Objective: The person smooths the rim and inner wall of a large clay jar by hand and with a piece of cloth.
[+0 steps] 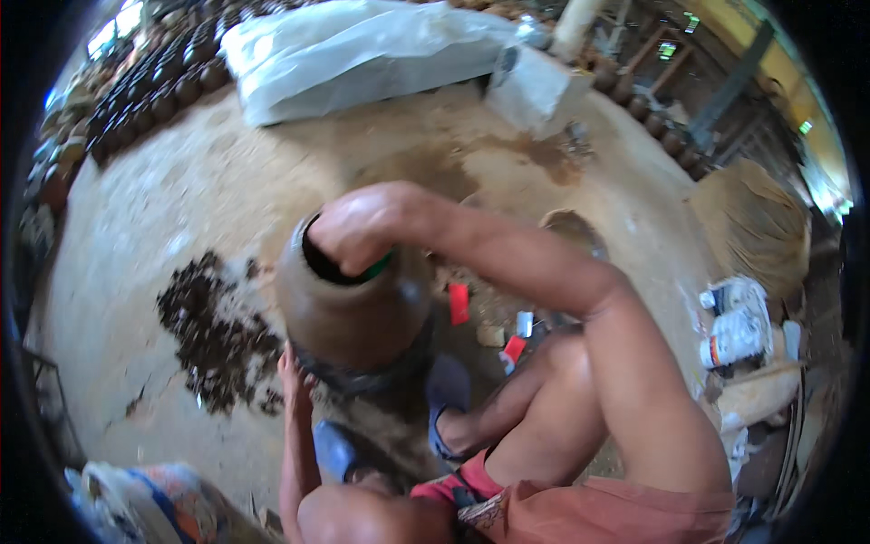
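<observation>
My right hand (349,231) reaches over the mouth of a large grey-brown clay pot (353,317), its bent fingers partly hidden inside, where a bit of something green (379,266) shows. I cannot make out what those fingers hold. My left hand (294,367) touches the lower left side of the pot with its fingers stretched upward. The pot stands upright on a dark base (367,372).
Dark clay crumbs (213,335) lie left; red pieces (459,304) and a bowl (573,231) right. A covered stack (362,63), pot rows (154,104), brown cloth (752,227) and white containers (734,335) surround me. A sack (163,508) stands lower left.
</observation>
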Demonstrator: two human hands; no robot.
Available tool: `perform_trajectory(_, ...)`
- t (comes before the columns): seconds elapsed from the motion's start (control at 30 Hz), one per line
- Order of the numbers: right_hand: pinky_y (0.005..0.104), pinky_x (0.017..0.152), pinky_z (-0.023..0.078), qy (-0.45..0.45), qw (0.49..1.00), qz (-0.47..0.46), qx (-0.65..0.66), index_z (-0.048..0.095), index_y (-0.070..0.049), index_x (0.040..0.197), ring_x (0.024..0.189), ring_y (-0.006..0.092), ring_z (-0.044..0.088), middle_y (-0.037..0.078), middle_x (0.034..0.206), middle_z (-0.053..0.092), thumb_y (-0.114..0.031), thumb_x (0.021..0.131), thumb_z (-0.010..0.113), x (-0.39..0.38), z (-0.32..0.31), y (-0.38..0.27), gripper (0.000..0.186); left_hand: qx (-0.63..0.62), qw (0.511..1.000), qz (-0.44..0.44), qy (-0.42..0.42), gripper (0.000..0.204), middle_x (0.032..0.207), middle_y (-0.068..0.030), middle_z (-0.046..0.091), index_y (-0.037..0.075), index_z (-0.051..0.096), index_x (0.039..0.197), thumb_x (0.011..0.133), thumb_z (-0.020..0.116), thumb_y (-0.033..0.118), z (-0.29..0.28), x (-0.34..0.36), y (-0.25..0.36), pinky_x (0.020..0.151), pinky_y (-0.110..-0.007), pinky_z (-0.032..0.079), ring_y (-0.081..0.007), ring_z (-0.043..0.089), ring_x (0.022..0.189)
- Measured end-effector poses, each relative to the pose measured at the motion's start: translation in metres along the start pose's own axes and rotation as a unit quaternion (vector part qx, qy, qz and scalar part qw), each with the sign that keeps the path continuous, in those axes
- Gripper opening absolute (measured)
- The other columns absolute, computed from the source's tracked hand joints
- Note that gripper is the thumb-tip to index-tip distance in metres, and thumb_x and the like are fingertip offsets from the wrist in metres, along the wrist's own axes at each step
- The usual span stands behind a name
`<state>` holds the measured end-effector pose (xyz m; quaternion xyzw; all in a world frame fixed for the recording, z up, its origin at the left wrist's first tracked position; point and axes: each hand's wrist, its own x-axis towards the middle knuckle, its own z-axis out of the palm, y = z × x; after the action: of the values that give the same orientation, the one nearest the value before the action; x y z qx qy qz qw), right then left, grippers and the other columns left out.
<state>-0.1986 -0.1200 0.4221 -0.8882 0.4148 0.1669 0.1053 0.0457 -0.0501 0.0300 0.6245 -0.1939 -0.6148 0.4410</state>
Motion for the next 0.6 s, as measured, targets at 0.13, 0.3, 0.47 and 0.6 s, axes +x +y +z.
perform_trajectory(0.13, 0.0453, 0.071, 0.058, -0.019, 1.000, 0.002, 0.005, 0.077, -0.001, 0.080, 0.082, 0.0355, 0.073, 0.021, 0.085, 0.075, -0.009, 0.074, 0.062, 0.002, -0.007, -0.006, 0.018, 0.180, 0.983, -0.008, -0.021, 0.067, 0.102, -0.0203, 0.074, -0.001, 0.060, 0.123, 0.103, 0.051, 0.062, 0.007, -0.049, -0.071, 0.070, -0.042, 0.057, -0.0292, 0.073, 0.088)
perform_trajectory(0.3, 0.0454, 0.069, 0.057, -0.075, 0.994, 0.073, 0.016, 0.077, -0.002, 0.079, 0.077, 0.0356, 0.072, 0.021, 0.082, 0.074, -0.007, 0.073, 0.061, 0.002, -0.004, -0.012, 0.018, 0.073, 0.951, -0.199, -0.226, 0.071, 0.096, -0.0185, 0.070, 0.002, 0.054, 0.125, 0.094, 0.066, 0.064, 0.003, -0.099, -0.070, 0.052, -0.035, 0.058, -0.0272, 0.071, 0.070)
perform_trajectory(0.47, 0.0458, 0.064, 0.056, -0.010, 0.998, 0.012, 0.058, 0.076, -0.001, 0.076, 0.073, 0.0332, 0.072, 0.021, 0.079, 0.073, -0.006, 0.071, 0.061, 0.001, -0.014, -0.012, 0.016, -0.002, 0.991, 0.094, -0.100, 0.066, 0.075, -0.0066, 0.066, 0.004, 0.055, 0.124, 0.102, 0.051, 0.066, -0.038, 0.010, -0.003, 0.044, -0.032, 0.047, -0.0158, 0.059, 0.050)
perform_trajectory(0.6, 0.0445, 0.064, 0.055, -0.035, 0.998, 0.024, 0.037, 0.076, -0.003, 0.078, 0.074, 0.0313, 0.072, 0.018, 0.080, 0.073, -0.009, 0.072, 0.062, -0.002, -0.001, 0.000, 0.016, 0.034, 0.989, -0.062, -0.127, 0.074, 0.095, -0.0131, 0.069, 0.002, 0.053, 0.134, 0.101, 0.050, 0.068, 0.035, -0.101, -0.082, 0.057, -0.033, 0.052, -0.0213, 0.066, 0.072)
